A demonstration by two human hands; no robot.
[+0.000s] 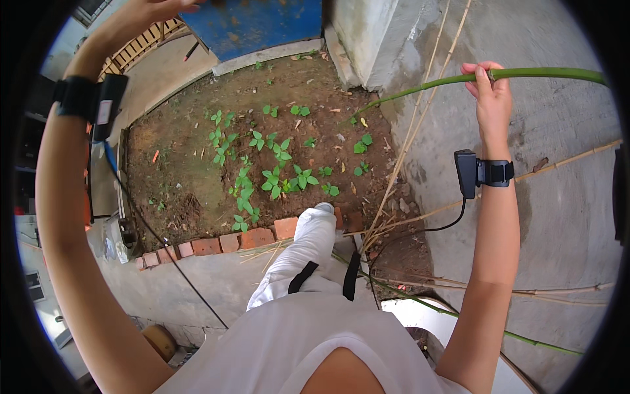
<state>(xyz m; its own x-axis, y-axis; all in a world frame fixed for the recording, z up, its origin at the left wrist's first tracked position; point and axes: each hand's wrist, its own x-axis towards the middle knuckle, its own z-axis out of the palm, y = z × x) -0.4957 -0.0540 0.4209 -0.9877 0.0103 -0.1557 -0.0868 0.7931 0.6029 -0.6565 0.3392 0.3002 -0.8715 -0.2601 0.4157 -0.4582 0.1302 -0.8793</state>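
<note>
1. White cloth shirt (315, 328) fills the near middle.
2. Smooth green stalk (558, 73) lies at the far right, tapering leftward to a thin tip over soil; the right hand (493, 98) holds it, fingers closed round it.
3. Left hand (154, 12) is raised at the far left, partly cut off; I cannot tell whether its fingers hold anything.
4. Long dry tan canes (396, 167) cross the stalk's line, left of the right hand.
5. Brown soil bed (177, 131) bears green leafy seedlings (305, 177), with reddish bricks (258, 238) along its near edge.
6. Rust-spotted blue panel (269, 23) stands beyond.
</note>
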